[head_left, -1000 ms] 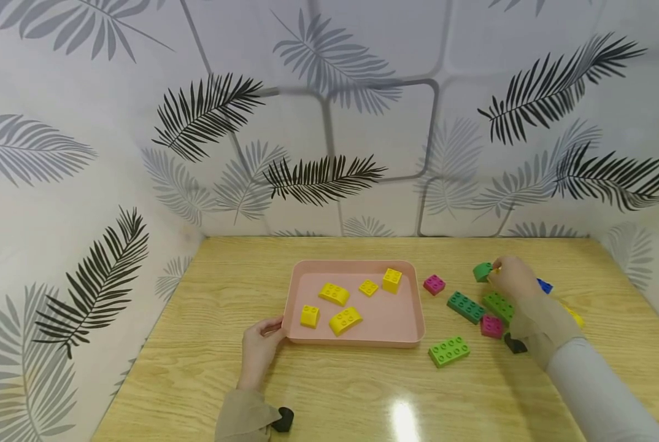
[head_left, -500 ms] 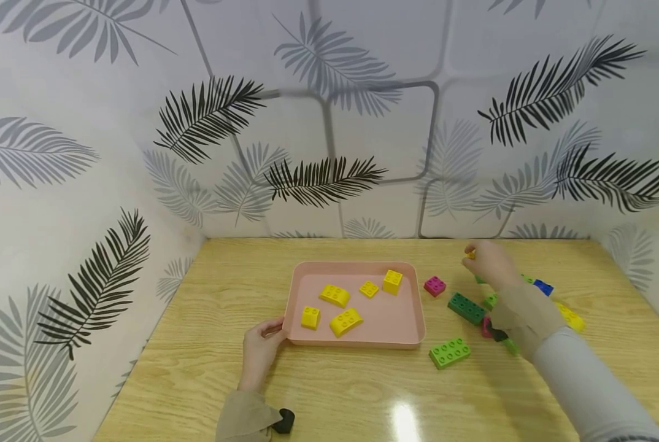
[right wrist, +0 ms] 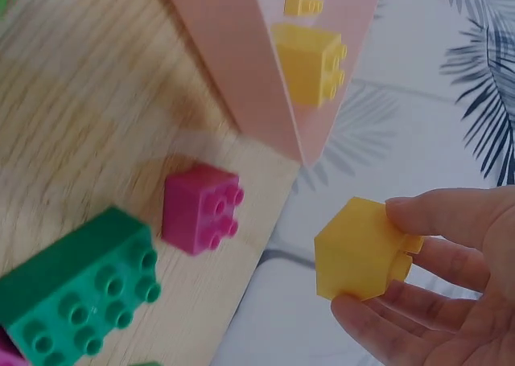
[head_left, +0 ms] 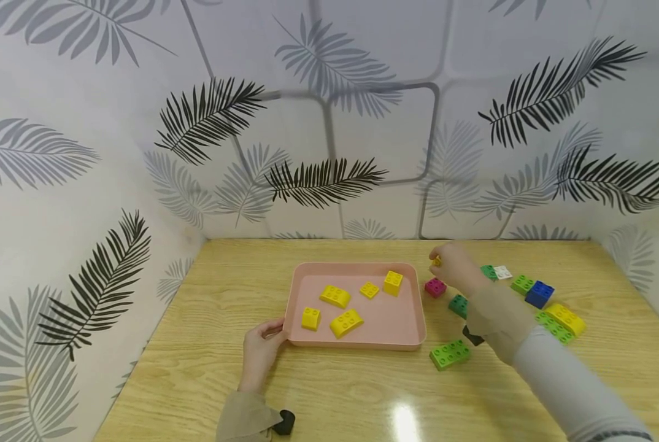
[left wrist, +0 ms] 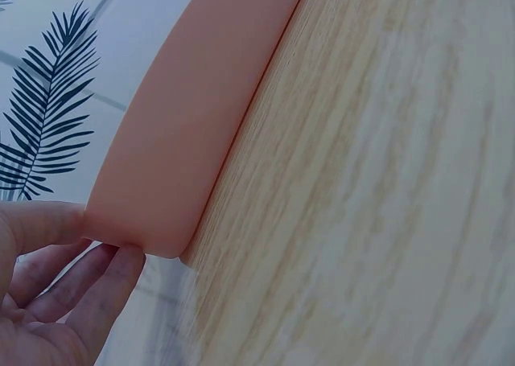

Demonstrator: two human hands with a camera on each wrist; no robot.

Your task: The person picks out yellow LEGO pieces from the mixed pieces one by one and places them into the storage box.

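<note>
My right hand pinches a yellow toy building brick between thumb and fingers. It is raised behind a magenta brick, a little right of the pink tray. In the right wrist view the brick's studs face the palm. My left hand holds the tray's near left corner; the left wrist view shows thumb and fingertips against that corner. Inside the tray lie several yellow bricks, among them a curved one, a tall square one and a flat one.
Right of the tray lie a dark green brick, a lime brick, a blue brick, a yellow curved brick and a white piece. My right forearm covers part of this group. A leaf-patterned backdrop rises behind the table.
My right hand has lifted the yellow brick out of the group on the right and moved it left toward the tray. The left hand and tray stay put.
</note>
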